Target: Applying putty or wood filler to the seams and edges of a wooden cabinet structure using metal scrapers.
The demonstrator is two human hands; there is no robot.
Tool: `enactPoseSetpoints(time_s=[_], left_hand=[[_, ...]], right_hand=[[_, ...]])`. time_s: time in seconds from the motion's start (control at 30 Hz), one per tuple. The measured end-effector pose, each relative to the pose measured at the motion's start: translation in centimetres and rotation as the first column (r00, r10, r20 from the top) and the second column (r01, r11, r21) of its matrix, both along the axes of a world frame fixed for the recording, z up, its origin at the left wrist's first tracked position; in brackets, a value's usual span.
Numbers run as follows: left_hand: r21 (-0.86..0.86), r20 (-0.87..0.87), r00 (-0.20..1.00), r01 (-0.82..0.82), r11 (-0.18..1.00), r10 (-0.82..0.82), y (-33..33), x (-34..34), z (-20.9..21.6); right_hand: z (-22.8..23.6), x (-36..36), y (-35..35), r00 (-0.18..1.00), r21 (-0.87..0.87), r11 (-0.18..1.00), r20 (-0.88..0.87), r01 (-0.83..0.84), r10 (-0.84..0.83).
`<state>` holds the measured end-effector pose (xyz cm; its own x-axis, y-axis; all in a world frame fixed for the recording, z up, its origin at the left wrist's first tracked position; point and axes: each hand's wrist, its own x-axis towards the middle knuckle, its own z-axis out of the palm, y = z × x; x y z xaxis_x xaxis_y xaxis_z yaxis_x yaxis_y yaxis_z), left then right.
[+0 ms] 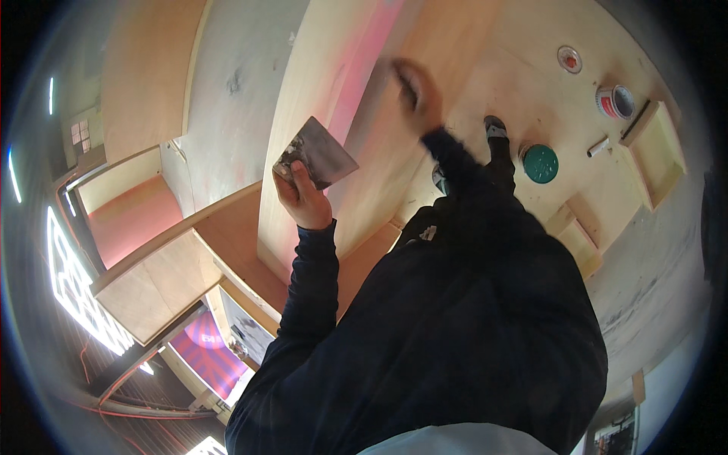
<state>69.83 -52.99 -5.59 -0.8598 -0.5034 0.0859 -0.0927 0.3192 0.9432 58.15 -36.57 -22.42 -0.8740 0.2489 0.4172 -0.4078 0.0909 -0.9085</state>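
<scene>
My left hand [307, 201] is closed on a flat, square, dark grey plate [330, 155], thumb across its near corner. Pale, crusty smears mark the plate's left side; whether it is metal or another material, I cannot tell. Behind it runs a long pale wooden panel [307, 98] with a pink sprayed streak [371, 57] along its edge. My right hand [425, 95] reaches out over the brown board surface beyond the streak. Motion smears its fingers, and a dark streak shows among them, so what it holds, if anything, is unclear.
On the floor at the right stand a green-topped can [540, 164] and an open paint can [616, 101], near a round lid [570, 59]. A pale tube [597, 147] lies beside a shallow wooden box [656, 155]. Wooden cabinet parts [163, 288] rise at the left.
</scene>
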Motion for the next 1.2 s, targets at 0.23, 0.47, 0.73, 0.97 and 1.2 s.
enactPoseSetpoints(time_s=[0.23,0.47,0.73,0.97,1.2], left_hand=[[0.211,-0.078,0.995,0.078,0.974,-0.062,-3.4,1.9,0.1],[0.326,-0.047,0.994,0.107,0.939,-0.097,-5.4,2.3,-1.0],[0.308,-0.063,0.991,0.133,0.942,-0.120,-4.3,0.7,-0.4],[0.316,-0.010,0.994,0.111,0.942,-0.113,-4.3,1.3,-0.2],[0.276,-0.039,0.993,0.118,0.954,-0.111,-3.2,1.1,-0.2]], right_hand=[[-0.2,-8.9,3.8,0.998,0.132,0.991,0.056,0.000,-0.008],[0.9,4.5,-5.7,0.985,0.099,0.995,0.172,0.012,-0.029],[-0.2,2.8,-1.4,0.964,0.191,0.958,0.119,0.214,-0.239],[-0.9,4.8,-9.1,0.959,0.094,0.955,-0.020,0.282,-0.281],[-2.0,2.1,-1.1,0.956,-0.052,0.996,0.290,0.066,-0.048]])
